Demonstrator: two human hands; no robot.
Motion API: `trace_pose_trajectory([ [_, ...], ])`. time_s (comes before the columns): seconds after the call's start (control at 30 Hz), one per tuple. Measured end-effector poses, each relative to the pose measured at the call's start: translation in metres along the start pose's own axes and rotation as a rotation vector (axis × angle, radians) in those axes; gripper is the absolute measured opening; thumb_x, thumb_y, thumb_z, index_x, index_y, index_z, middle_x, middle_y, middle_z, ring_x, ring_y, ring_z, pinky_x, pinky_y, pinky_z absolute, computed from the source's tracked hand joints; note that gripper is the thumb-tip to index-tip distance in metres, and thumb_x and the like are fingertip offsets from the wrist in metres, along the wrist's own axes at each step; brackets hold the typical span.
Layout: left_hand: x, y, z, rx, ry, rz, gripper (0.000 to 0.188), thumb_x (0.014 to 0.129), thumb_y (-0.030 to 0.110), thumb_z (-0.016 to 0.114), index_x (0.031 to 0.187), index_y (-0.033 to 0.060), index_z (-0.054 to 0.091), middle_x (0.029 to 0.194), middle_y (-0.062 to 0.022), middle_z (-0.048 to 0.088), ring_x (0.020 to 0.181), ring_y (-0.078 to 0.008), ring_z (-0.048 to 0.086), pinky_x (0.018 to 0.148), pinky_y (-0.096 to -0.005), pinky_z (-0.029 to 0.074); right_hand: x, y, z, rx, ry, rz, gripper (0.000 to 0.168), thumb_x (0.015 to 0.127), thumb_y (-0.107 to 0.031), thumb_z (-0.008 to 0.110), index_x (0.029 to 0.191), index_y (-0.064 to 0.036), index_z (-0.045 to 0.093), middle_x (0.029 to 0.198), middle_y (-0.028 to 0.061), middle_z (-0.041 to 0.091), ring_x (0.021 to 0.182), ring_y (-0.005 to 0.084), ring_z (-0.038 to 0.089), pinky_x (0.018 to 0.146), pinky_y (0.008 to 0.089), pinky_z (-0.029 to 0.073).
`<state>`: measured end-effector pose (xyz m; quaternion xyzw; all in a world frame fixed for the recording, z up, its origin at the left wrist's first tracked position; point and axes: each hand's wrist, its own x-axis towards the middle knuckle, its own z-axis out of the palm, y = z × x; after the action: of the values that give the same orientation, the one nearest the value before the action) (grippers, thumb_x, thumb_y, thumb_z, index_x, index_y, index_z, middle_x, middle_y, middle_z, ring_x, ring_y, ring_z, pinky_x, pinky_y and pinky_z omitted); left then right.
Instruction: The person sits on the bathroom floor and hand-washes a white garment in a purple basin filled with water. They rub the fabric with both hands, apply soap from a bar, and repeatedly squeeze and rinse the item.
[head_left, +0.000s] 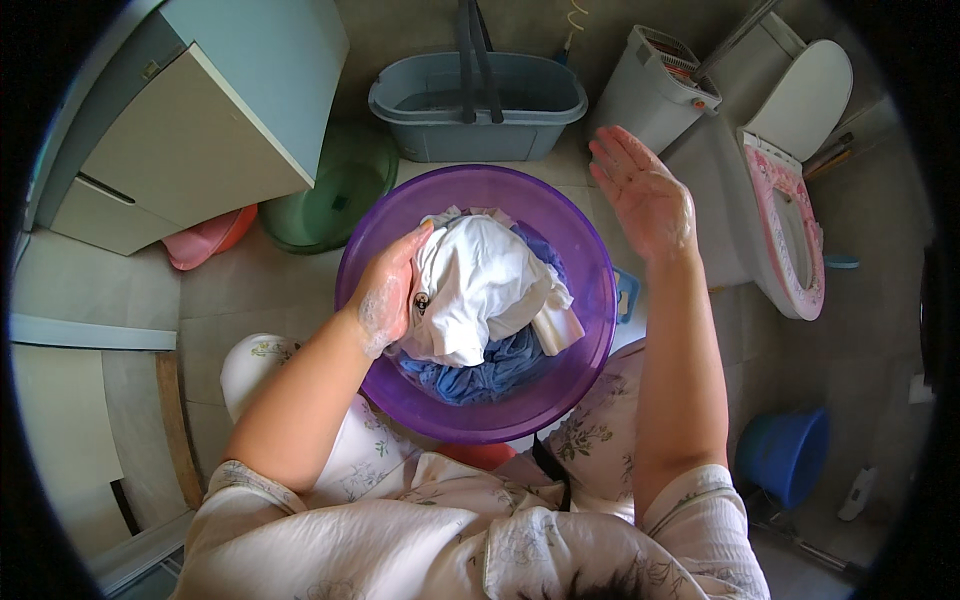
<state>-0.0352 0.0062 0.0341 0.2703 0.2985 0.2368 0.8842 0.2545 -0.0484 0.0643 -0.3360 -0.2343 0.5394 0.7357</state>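
Observation:
A purple plastic basin (480, 429) sits between my knees with wet laundry in it. Bunched on top is a white cloth garment (480, 277) with a small dark printed figure near its left edge. Blue fabric (480, 375) lies beneath it, and a pale cream piece (559, 328), cloth or soap, pokes out at the right. Foam covers the wrist of my left hand (386, 296), which grips the white garment's left side; some of its fingers are hidden. My right hand (645, 195) is raised beyond the basin's right rim, palm showing, wet and holding nothing.
A grey-blue bucket (480, 139) with a tall handle stands behind the basin, beside a grey-white bin (637, 90). A green basin (330, 202) rests by the cabinet (195, 150) at left. The toilet (787, 225) and a blue bucket (784, 457) are at right.

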Motion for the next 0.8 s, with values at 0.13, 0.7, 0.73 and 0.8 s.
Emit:
trace_pose_trajectory([
  [0.13,-0.003,-0.001,0.004,-0.026,-0.041,-0.020,0.049,0.095,0.037,0.036,0.124,-0.0004,0.049,0.120,-0.0114,0.057,0.110,-0.0220,0.054,0.098,-0.0343,0.038,-0.007,0.004,0.003,0.047,-0.124,-0.023,0.061,0.073,-0.008,0.044,0.131,0.012,0.035,0.142,0.0236,0.030,0.134,0.0355,0.026,0.111,0.0415,0.021],
  [0.7,-0.008,-0.004,-0.010,0.609,-0.364,-0.167,0.029,0.084,0.010,0.060,0.110,-0.0004,0.055,0.100,-0.0043,0.059,0.092,-0.0093,0.055,0.082,-0.0249,0.042,-0.058,0.066,0.067,-1.331,-0.743,-0.029,0.063,0.070,-0.024,0.075,0.124,-0.003,0.050,0.120,0.0150,0.055,0.112,0.0287,0.050,0.094,0.0328,0.039],
  [0.73,-0.009,-0.001,-0.008,0.664,-0.385,-0.075,0.026,0.083,0.009,0.062,0.107,-0.0007,0.056,0.094,-0.0023,0.060,0.083,-0.0068,0.054,0.074,-0.0228,0.044,-0.057,0.061,0.072,-1.395,-0.687,0.095,0.056,0.070,-0.025,0.074,0.117,-0.001,0.054,0.109,0.0168,0.057,0.102,0.0299,0.054,0.088,0.0334,0.041],
  [0.8,-0.004,0.003,-0.012,0.905,-0.296,0.014,0.023,0.083,0.011,0.064,0.102,0.0000,0.059,0.091,-0.0004,0.060,0.079,-0.0050,0.053,0.071,-0.0214,0.044,-0.056,0.048,0.083,-1.511,-0.567,0.337,0.045,0.072,-0.029,0.072,0.102,0.002,0.062,0.086,0.0205,0.063,0.082,0.0323,0.060,0.076,0.0347,0.046],
])
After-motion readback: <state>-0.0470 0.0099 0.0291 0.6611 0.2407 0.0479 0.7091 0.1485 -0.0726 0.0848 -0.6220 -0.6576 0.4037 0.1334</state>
